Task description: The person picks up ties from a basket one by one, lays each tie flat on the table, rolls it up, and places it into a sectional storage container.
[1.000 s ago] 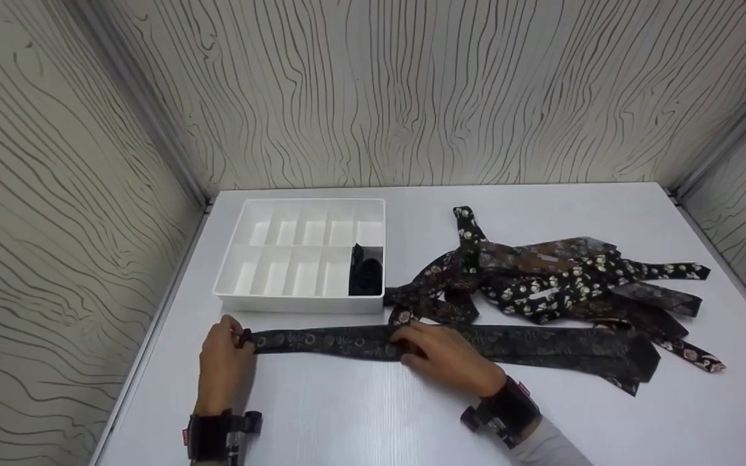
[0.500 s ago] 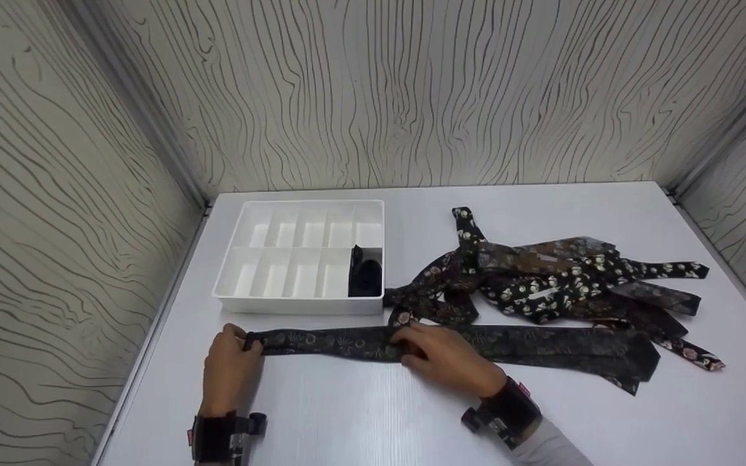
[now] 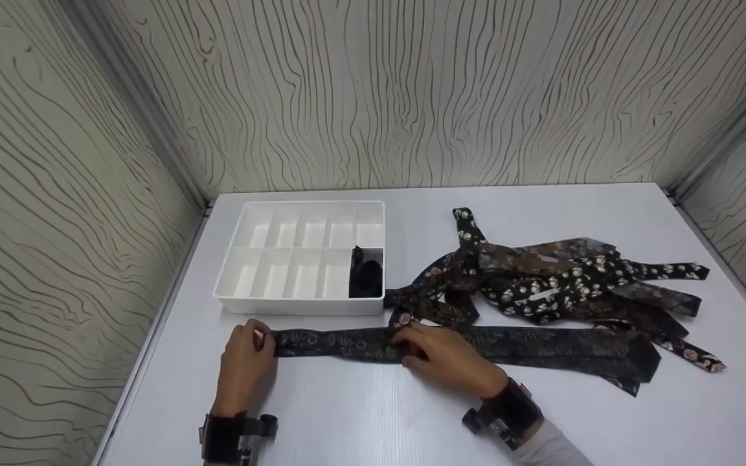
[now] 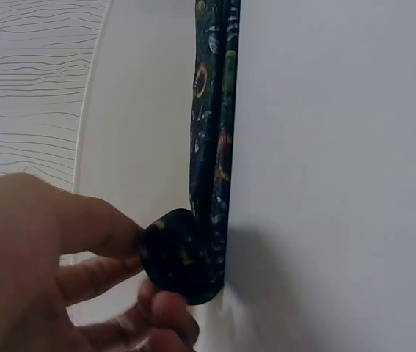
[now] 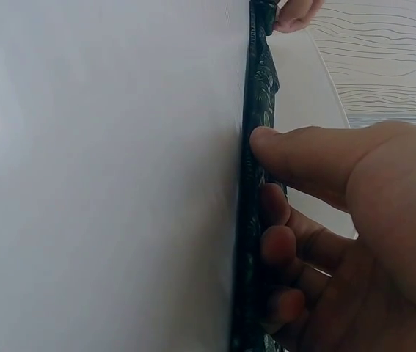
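Observation:
A dark patterned necktie [image 3: 541, 343] lies stretched from left to right along the table. At its left end my left hand [image 3: 243, 362] grips a small roll of the tie [image 4: 178, 257] between thumb and fingers, plain in the left wrist view. Partway along, my right hand [image 3: 451, 359] holds the tie, its thumb and curled fingers on the fabric; in the right wrist view the thumb [image 5: 296, 150] sits at the tie's edge. The tie's wide end lies flat on the right, past the right hand.
A white divided box [image 3: 298, 305] stands behind the left hand; a rolled black tie [image 3: 366, 277] fills its front right compartment. Several floral ties [image 3: 554, 285] lie heaped at the right, some touching the stretched tie. Patterned walls [image 3: 399, 97] enclose the table.
My left hand has moved right along the tie, rolling its end up, so the flat stretch is shorter. The right hand has stayed in place.

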`<state>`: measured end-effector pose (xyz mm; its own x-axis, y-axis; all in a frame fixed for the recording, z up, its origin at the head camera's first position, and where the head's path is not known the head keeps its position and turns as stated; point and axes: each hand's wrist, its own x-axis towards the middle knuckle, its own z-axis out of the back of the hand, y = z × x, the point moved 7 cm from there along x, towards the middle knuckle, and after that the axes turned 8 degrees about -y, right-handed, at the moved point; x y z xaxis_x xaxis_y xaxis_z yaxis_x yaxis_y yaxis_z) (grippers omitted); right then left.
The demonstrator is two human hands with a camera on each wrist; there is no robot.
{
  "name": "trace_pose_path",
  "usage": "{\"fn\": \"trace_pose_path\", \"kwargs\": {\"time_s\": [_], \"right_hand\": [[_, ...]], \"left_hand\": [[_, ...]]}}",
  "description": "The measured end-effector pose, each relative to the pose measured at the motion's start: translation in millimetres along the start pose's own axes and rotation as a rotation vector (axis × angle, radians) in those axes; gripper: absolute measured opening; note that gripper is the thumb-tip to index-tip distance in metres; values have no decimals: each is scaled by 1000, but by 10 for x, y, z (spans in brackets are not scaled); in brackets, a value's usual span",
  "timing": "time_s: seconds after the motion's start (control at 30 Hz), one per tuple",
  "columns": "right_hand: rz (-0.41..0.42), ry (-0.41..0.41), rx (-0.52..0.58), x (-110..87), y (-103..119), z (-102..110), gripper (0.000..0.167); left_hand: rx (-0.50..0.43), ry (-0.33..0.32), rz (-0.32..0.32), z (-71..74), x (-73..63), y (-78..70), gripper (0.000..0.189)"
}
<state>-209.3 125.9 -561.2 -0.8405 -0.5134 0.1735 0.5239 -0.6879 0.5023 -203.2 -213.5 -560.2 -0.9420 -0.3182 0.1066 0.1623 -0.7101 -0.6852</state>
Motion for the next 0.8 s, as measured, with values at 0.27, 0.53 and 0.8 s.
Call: {"fn": "trace_pose_path", "kwargs": {"time_s": [0.27, 0.53, 0.8], "right_hand": [[30, -95, -119, 18, 43, 67, 26], [68, -222, -210, 47, -1, 156, 14], [15, -179, -180, 55, -19, 201, 30]], "left_hand": [[-9, 45, 77, -81, -12, 4, 32], [6, 27, 31, -72, 1, -26, 23], [-33, 14, -9, -73, 33, -70, 27]]}}
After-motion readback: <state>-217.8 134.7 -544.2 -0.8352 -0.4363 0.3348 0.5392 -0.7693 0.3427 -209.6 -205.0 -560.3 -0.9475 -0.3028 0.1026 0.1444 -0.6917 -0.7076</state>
